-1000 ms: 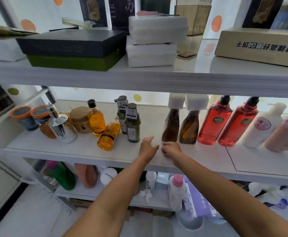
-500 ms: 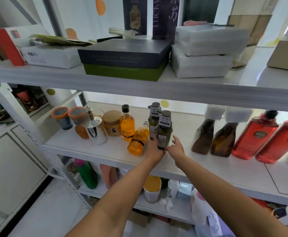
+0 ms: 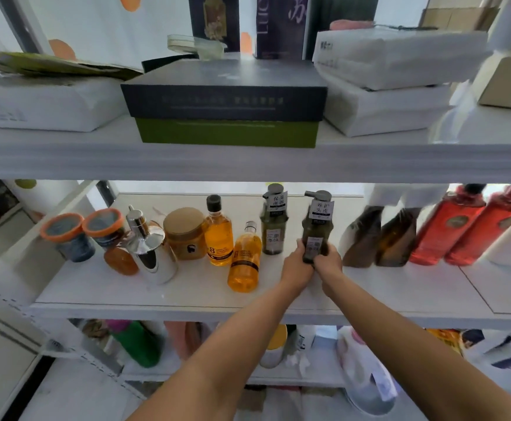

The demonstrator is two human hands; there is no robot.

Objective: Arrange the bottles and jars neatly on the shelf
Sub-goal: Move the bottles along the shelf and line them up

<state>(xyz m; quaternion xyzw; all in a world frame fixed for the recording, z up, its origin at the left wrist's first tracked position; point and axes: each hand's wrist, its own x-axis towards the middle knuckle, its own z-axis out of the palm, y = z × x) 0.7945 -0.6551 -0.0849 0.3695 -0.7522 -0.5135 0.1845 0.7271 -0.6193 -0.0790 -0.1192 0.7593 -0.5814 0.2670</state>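
Note:
On the middle white shelf both my hands grip the base of a dark green pump bottle, which stands upright. My left hand wraps its left side and my right hand its right side. A second dark green pump bottle stands just left and behind. Left of that, one amber bottle stands upright and another amber bottle leans or lies toward the front. A tan jar and a chrome pump dispenser stand further left.
Two orange-rimmed jars sit at the shelf's left end. Two brown bottles and two red pump bottles line the right side. Boxes and white packs fill the upper shelf. More bottles crowd the lower shelf.
My hands went from the bare shelf front to the front dark green bottle and closed on it, and it now stands further right of its twin. The view shifted left.

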